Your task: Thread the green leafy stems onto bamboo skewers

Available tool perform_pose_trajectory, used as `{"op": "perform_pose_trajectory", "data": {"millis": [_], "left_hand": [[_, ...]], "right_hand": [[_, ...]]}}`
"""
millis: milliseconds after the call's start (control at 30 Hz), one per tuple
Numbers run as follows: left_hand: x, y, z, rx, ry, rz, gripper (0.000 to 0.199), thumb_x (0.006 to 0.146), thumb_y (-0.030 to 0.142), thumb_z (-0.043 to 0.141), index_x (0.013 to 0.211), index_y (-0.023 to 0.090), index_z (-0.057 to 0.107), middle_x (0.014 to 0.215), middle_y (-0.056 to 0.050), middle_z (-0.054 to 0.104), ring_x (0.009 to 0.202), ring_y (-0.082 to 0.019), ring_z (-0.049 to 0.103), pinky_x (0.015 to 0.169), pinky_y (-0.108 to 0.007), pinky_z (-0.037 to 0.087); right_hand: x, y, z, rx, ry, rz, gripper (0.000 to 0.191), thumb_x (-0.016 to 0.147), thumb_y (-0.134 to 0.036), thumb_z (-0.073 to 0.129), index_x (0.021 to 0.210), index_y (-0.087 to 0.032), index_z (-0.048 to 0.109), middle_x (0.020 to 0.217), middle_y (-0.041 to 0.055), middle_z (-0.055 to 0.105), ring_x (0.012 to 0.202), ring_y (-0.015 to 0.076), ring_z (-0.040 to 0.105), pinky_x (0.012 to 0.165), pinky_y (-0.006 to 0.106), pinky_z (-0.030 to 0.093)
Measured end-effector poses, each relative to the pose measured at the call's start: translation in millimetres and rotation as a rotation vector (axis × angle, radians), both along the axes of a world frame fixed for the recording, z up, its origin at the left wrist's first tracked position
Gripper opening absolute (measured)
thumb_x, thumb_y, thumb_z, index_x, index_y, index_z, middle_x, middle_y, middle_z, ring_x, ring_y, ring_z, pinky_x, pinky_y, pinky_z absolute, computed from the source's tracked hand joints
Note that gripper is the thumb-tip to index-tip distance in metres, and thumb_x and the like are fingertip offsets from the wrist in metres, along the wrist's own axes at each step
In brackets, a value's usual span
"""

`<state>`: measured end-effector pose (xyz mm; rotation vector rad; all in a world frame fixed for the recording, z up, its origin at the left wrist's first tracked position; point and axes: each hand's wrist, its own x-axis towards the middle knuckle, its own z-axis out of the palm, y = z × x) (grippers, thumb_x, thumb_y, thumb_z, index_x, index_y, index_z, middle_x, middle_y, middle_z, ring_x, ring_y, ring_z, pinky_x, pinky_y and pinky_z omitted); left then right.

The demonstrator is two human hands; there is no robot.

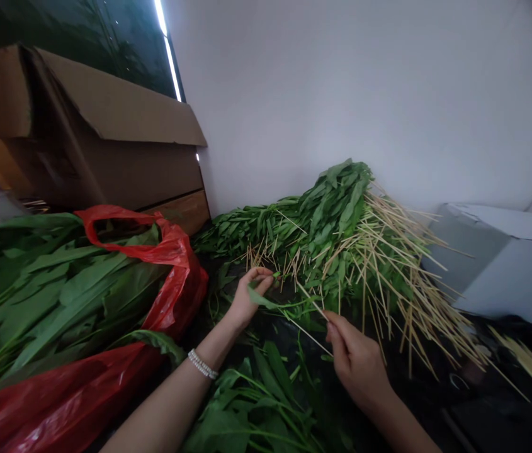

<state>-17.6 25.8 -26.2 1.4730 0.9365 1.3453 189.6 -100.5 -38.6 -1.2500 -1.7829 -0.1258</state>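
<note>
A leafy green stem (263,301) is lying between my two sets of fingers, its blade crossing my left thumb. My left hand (244,303) is, as far as I can see, pinching that stem near its tip, the other fingers curling in. My right hand (357,358) is pinching a thin wooden stick (308,296) between thumb and forefinger, the far end pointing toward my left fingers. As I judge it, I am pairing stick with stem; whether they are already joined I cannot tell. The next move seems to be calling for a steady left pinch and careful aim of the stick.

Just beyond my fingers, a heap of leafy greens (341,201) is resting by the white wall, with pale wooden sticks (391,223) fanning rightward. Nearer me than my fingers, loose leaves (275,377) are lying. Left of my left fingers, a red plastic bag (166,308) is holding broad leaves; beyond it a cardboard box (124,173) is standing. I am seeing no readable brand, label or writing anywhere.
</note>
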Motion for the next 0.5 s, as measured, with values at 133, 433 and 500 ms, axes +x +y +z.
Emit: {"op": "perform_pose_trajectory", "data": {"millis": [133,433,500], "left_hand": [[9.1,-1.6,-3.9,-0.176,-0.192,-0.2,0.048,0.068,0.038,0.076,0.106,0.013,0.064,0.089,-0.01,0.074,0.077,-0.019,0.069,0.07,-0.028,0.05],[11.7,-15.3,4.1,-0.187,-0.115,-0.311,0.033,0.075,0.035,0.073,0.102,0.015,0.072,0.088,-0.008,0.075,0.081,-0.018,0.069,0.074,-0.026,0.049],[11.6,-16.7,4.8,-0.205,-0.126,-0.306,0.033,0.076,0.036,0.071,0.101,0.014,0.072,0.091,-0.009,0.074,0.083,-0.019,0.069,0.076,-0.027,0.049]], "right_hand": [[-5.3,0.6,-4.0,-0.05,-0.085,0.038,0.031,0.094,-0.019,0.036,0.115,-0.016,0.059,0.098,0.0063,0.071,0.082,0.0156,0.069,0.073,0.025,0.054],[-3.6,4.9,-14.5,-0.125,-0.101,-0.007,0.033,0.095,-0.02,0.036,0.118,-0.016,0.059,0.102,0.0063,0.07,0.087,0.0165,0.069,0.077,0.026,0.054],[-3.6,5.2,-15.0,-0.134,-0.102,-0.013,0.033,0.094,-0.02,0.036,0.117,-0.016,0.06,0.101,0.0059,0.071,0.086,0.0169,0.069,0.077,0.027,0.054]]}}
